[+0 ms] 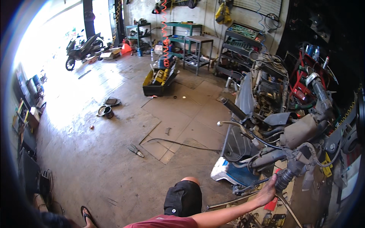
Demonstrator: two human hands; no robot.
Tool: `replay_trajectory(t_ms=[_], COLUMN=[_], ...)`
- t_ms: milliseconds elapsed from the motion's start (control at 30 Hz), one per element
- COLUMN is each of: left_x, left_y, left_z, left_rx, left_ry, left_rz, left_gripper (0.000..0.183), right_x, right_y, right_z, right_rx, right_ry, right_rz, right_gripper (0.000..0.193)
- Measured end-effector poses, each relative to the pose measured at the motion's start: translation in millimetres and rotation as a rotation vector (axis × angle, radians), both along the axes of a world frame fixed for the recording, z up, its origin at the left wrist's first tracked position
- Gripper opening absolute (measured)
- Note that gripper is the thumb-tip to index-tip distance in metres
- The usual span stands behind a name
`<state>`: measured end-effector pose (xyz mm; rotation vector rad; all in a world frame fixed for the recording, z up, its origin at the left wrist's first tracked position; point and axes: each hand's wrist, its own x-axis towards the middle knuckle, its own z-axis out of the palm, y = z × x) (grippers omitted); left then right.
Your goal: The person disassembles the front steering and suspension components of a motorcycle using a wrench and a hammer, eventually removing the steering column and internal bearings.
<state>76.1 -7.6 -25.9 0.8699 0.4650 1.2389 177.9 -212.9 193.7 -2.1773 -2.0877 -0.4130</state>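
Head view: right hand (266,193) at ribbed grip (286,178), lower right, on stripped bike (300,131). Thumb against grip; fingers hidden, cannot tell whether closed. Left hand out of view. If hold slips, grip could swing, maybe tipping bike. Metal rod (230,200) beside forearm could knock it. Sandalled foot (88,219) could trip on pliers (135,149) or black cable (173,141), both loose on floor (114,171).

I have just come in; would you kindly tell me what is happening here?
The person's right hand is at the ribbed grip of a partly stripped motorbike; how far its fingers wrap round is hidden. The left hand is out of view. A plier-like tool lies on the floor, with an open toolbox farther back.
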Motion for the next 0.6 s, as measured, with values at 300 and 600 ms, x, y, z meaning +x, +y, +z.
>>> replay_trajectory(t_ms=[300,600], left_x=[-8,-41], left_y=[-2,-23], left_z=[31,64], left_rx=[0.055,-0.087], left_ry=[0.148,0.457], left_rz=[-0.112,-0.023], left_gripper=[0.058,0.109], right_x=[36,-1], right_y=[12,43], right_z=[-49,-60], right_rx=[0.003,0.081], right_ry=[-0.415,-0.264], right_rz=[-0.034,-0.144], right_gripper=[0.045,0.040])
